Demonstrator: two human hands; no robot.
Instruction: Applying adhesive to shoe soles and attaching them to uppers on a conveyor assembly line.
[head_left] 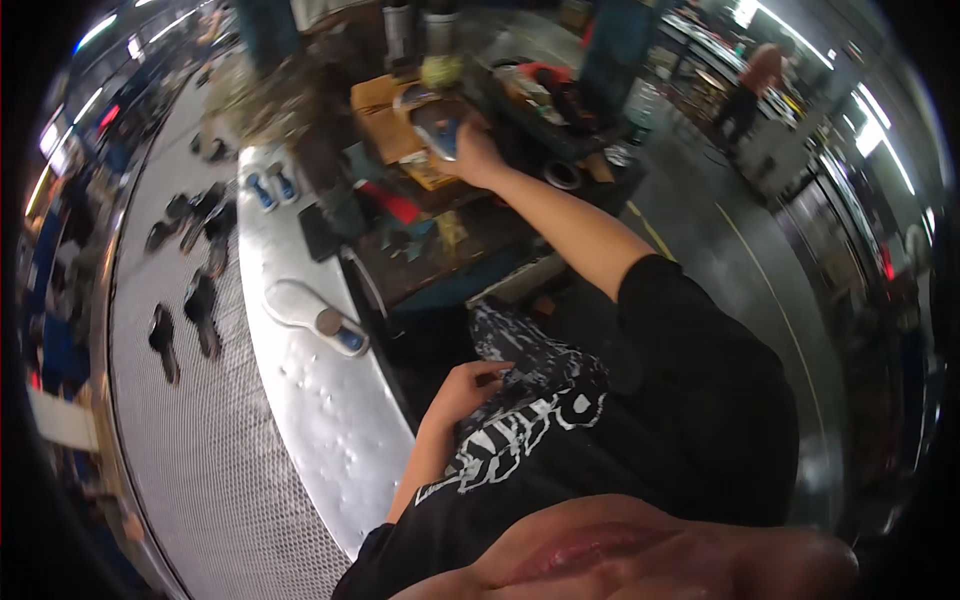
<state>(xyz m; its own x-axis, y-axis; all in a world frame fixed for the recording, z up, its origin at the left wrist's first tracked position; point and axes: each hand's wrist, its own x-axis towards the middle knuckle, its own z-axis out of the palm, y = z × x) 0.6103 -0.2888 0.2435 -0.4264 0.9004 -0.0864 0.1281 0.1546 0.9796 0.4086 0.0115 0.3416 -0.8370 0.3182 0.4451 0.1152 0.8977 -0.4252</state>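
My right arm is stretched out over the dark workbench. At its end my right hand is closed at a rounded grey-and-blue thing, blurred and partly hidden by the fingers. Around it are a yellow-orange carton and a yellow tray. My left hand is held low in front of my body, fingers apart and holding nothing, beside patterned grey-and-black cloth. On the shiny metal ledge to the left lies a pale shoe-sole-shaped piece with a brown-and-blue end.
Two small blue-and-white pieces sit farther up the ledge. Several dark shoe-like parts lie on the grey mesh conveyor. A red piece and scraps litter the bench. Far right, another person stands at a line.
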